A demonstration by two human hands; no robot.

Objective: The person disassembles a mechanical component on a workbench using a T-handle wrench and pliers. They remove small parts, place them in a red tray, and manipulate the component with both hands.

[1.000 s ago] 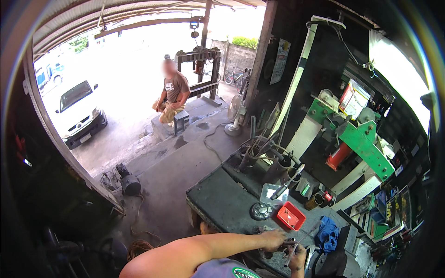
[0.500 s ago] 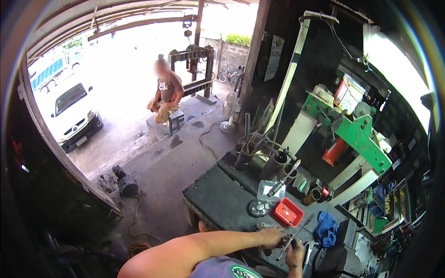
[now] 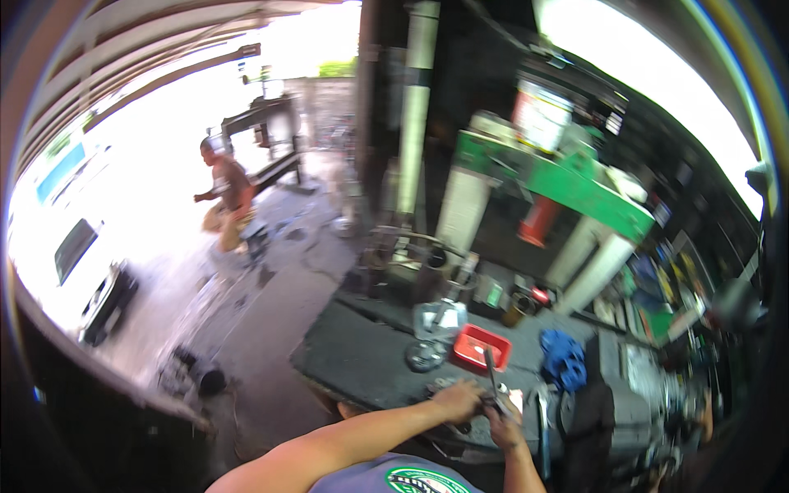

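Note:
Over the near edge of the dark workbench [image 3: 353, 349], my two hands are close together. My right hand [image 3: 504, 423] is closed around the lower end of a slim dark rod-shaped tool [image 3: 490, 366], which points up and away. Beside it, my left hand [image 3: 460, 400] has bent fingers at the rod's lower end; what they pinch is hidden and blurred. Just beyond the hands stand a red plastic tray [image 3: 482, 347] with small bits inside and a round dark metal part [image 3: 425, 355]. A blue cloth [image 3: 563, 360] lies crumpled to the right.
A clear plastic box [image 3: 440, 319] stands behind the round part. A wrench-like tool [image 3: 543, 419] and a bench vise [image 3: 604, 403] are at right. Farther back rises a green and white press frame [image 3: 588, 197]. A seated person [image 3: 230, 193] is outside at left, near a vehicle [image 3: 103, 304].
My view has swung to the right and is blurred. The rod, earlier slanting across the bench by my hands, now stands steeper in my right hand. The seated person has turned to the left.

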